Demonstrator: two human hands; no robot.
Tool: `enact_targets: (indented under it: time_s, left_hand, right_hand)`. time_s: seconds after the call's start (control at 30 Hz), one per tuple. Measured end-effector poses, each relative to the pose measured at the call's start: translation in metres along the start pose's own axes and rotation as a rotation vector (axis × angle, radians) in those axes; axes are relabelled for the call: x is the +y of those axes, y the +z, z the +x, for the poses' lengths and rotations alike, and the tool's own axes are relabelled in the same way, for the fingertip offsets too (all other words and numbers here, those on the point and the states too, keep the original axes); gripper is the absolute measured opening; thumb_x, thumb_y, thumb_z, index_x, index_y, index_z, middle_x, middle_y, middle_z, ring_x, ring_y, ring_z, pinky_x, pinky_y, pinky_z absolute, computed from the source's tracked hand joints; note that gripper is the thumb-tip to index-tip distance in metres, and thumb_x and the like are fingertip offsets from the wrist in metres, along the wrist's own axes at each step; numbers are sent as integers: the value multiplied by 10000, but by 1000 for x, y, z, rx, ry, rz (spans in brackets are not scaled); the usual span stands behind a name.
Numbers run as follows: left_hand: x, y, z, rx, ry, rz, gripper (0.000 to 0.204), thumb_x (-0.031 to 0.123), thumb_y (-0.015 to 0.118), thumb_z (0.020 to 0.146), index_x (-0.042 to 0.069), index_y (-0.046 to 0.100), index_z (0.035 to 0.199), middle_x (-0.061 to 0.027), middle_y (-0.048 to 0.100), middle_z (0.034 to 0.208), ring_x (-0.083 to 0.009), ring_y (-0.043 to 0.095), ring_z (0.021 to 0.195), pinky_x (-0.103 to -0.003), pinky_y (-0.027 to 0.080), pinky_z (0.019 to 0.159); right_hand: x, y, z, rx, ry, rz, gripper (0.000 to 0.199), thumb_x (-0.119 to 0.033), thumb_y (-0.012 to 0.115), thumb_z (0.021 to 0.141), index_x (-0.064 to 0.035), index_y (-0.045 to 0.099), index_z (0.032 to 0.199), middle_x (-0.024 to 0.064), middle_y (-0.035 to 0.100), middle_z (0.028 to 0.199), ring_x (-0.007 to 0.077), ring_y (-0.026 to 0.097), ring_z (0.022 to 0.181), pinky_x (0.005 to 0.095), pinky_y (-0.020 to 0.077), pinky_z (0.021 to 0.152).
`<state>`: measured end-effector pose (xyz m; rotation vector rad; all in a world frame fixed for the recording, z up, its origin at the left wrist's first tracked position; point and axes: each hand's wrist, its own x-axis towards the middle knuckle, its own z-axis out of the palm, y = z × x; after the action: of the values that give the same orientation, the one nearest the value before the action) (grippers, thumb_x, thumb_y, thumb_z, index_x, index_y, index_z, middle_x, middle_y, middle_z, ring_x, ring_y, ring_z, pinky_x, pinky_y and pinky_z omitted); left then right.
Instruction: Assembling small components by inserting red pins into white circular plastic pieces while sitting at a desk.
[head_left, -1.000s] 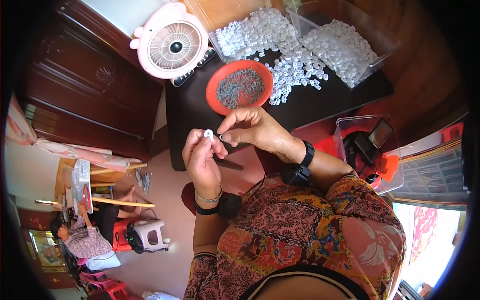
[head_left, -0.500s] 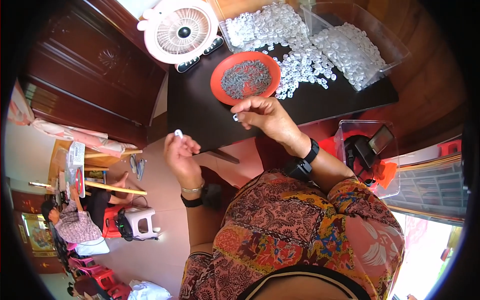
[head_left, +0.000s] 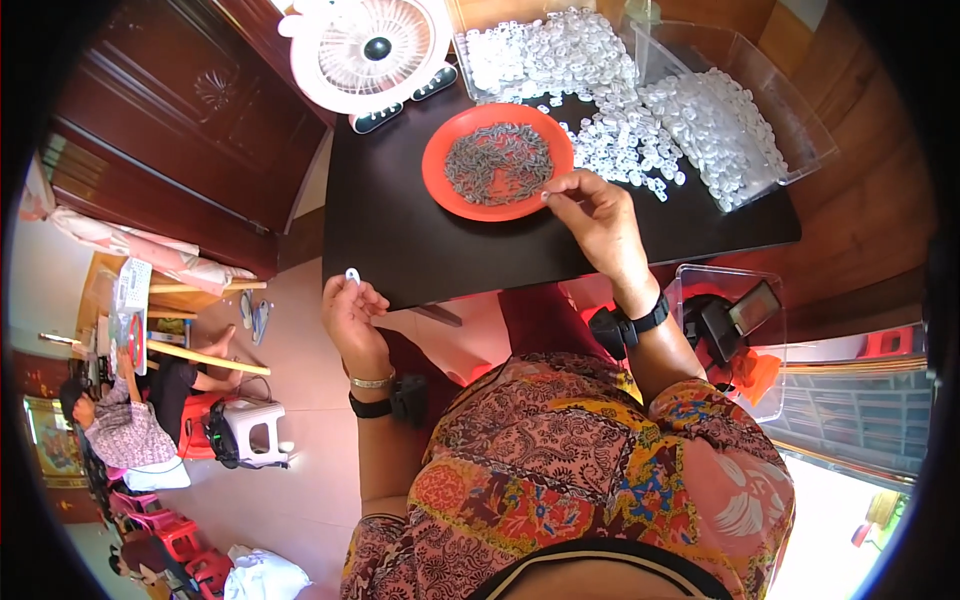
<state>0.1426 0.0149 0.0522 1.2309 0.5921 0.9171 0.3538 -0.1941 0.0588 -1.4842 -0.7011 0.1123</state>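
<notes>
Hands have separated since the earlier views, where we saw both pinched together over 1 small white piece. We now find the left hand (head_left: 352, 312) off the black table's (head_left: 400, 240) edge, pinching that white piece (head_left: 352, 274) — while the right hand (head_left: 592, 215), fingertips closed, reaches the grey bits in the red plate (head_left: 440, 185), apparently fetching another.

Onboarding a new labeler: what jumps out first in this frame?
The red plate heaped with small dark pieces sits mid-table, with the right hand at its rim. Behind it, clear plastic parts spill across the black table beside a white fan. The left hand is off the table's near edge, pinching one small white piece.
</notes>
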Motion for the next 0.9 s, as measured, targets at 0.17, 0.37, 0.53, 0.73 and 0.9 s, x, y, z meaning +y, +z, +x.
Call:
enact_targets:
  time_s: [0.17,0.37,0.53,0.73,0.9]
  left_hand:
    - [-5,15,15,41,-12,165,142,161,492,884,52,527,800,-13,525,660,-96,514,567,-198,389,527]
    - [-11,36,22,-109,-32,140,169,137,469,888,4,560,837,-78,618,820,-146,589,708,-237,453,654]
    - [-14,60,15,-252,17,54,258,107,451,877,-61,612,988,-146,637,1066,-195,609,930,-289,457,850]
    - [-22,48,10,-308,-6,69,229,106,481,879,-55,611,977,-142,644,1034,-197,608,942,-298,454,862]
    - [-19,36,2,-388,42,190,214,87,484,863,-58,623,938,-130,648,1008,-182,600,937,-294,445,870]
  right_hand:
    - [1,-12,4,-180,45,-24,59,-31,649,821,-9,638,875,28,639,766,67,579,723,230,472,669]
    - [3,21,7,-452,16,-68,70,-56,651,793,-30,635,857,91,658,750,195,653,692,292,501,652]
    - [2,20,11,-286,24,-141,70,-60,646,794,-32,641,858,94,666,758,197,660,697,294,501,639]
    - [2,8,-11,-166,-12,-161,137,-78,659,806,-31,669,934,106,687,818,189,672,718,279,510,655]
    - [4,-3,-22,-58,20,-197,162,-76,647,815,-18,677,963,120,693,823,143,666,729,261,506,656]
